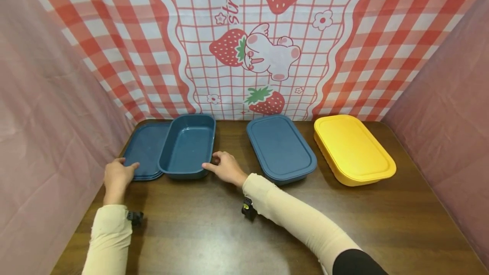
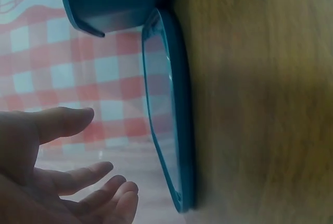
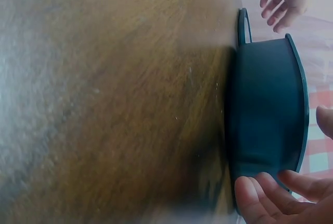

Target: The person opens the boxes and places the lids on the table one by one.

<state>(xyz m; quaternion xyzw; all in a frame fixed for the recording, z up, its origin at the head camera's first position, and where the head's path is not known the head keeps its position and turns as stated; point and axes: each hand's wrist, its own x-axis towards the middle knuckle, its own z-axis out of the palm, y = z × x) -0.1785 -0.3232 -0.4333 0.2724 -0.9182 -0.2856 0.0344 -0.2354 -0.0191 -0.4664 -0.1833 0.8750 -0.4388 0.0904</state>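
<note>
A blue lidless container [image 1: 186,147] stands upright at the left of the table, its inside bare. Beside it on the left, a blue lid [image 1: 147,145] lies flat on the wood, partly hidden behind the container. Over the lid's near left corner is my left hand [image 1: 116,177]; the left wrist view shows that hand [image 2: 78,172] with thumb and fingers spread and nothing between them. At the container's near right corner is my right hand [image 1: 228,168], fingers along the outer wall. In the right wrist view its thumb [image 3: 325,121] stands apart from the rim.
To the right stands a second blue container with its lid on [image 1: 282,147], then a yellow lidded container [image 1: 354,147]. A red and white checked cloth [image 1: 244,84] hangs behind the wooden table [image 1: 214,232]; pink cloth [image 1: 49,118] hangs along both sides.
</note>
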